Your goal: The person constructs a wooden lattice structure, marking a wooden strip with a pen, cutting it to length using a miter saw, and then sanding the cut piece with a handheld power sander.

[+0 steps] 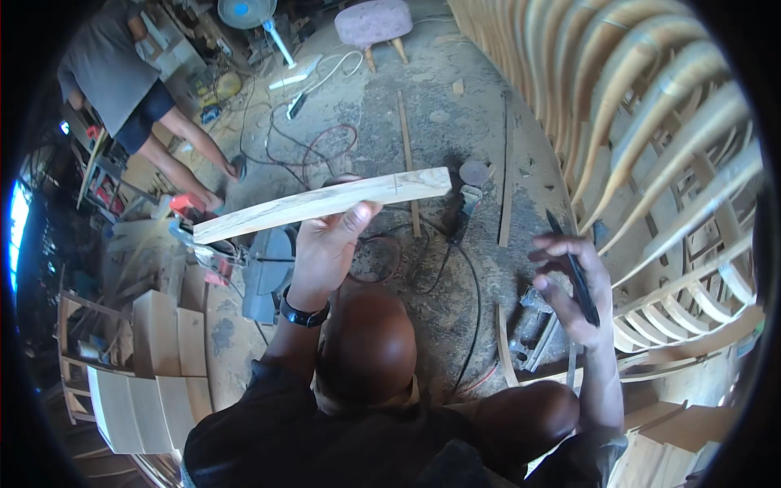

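One pale wooden strip (313, 203), pinched in the left hand (327, 246), lies left of the right hand (568, 307) gripping a dark pen (580, 281).

Blue-white glare far left (rim bends).

Left hand (329, 244) holds a wooden strip (309, 204); right hand (598, 275) holds a black pen (581, 288).

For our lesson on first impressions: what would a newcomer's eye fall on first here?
Probably the pale wooden strip held up near the centre in the left hand. Next, perhaps, the row of curved wooden ribs along the upper right, then the dark pen-like tool in the right hand, right of centre.
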`<state>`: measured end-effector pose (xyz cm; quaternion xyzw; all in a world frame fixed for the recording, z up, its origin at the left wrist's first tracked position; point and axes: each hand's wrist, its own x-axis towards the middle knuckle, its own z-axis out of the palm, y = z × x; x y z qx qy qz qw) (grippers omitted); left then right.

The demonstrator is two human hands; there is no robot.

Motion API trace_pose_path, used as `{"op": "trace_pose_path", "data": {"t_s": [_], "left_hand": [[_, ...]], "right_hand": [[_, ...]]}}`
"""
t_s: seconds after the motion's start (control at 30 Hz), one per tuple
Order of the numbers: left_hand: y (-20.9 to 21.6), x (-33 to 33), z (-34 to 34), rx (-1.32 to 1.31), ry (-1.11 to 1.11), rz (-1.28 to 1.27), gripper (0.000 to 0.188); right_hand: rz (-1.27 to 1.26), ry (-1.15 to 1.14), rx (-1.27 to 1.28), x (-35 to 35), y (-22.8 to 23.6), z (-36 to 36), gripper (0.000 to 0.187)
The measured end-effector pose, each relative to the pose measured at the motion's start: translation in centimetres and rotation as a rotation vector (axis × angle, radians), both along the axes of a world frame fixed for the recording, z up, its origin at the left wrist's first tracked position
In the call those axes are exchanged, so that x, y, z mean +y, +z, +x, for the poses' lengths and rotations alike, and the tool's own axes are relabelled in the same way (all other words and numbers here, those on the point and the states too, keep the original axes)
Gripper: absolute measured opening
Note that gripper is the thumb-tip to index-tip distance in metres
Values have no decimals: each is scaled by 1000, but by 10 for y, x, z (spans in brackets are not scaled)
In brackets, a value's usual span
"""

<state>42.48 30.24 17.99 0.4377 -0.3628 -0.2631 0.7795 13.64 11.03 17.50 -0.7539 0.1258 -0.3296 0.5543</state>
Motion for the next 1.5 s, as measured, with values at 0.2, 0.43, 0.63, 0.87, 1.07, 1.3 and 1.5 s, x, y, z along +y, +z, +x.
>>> {"op": "trace_pose_path", "data": {"t_s": [0.2, 0.43, 0.63, 0.87, 1.07, 1.3, 1.5], "left_hand": [[-70, 51, 50, 142, 77, 86, 39], [-111, 127, 88, 282, 119, 385, 37], [-148, 242, 113, -75, 614, 646, 36], [-234, 341, 151, -391, 760, 1174, 40], [-290, 367, 172, -134, 830, 1526, 32], [-343, 408, 179, 131, 1135, 1411, 75], [-328, 401, 216, 134, 1119, 1345, 83]], "right_hand": [[361, 230, 115, 37, 12, 183, 29], [564, 424, 127, 101, -62, 338, 14], [364, 549, 334, 148, -114, 432, 12], [465, 694, 437, 194, -152, 524, 17], [204, 675, 75, 216, -147, 651, 18], [-382, 701, 86, 315, -35, 818, 55], [-867, 736, 186, 401, -16, 893, 61]]}}
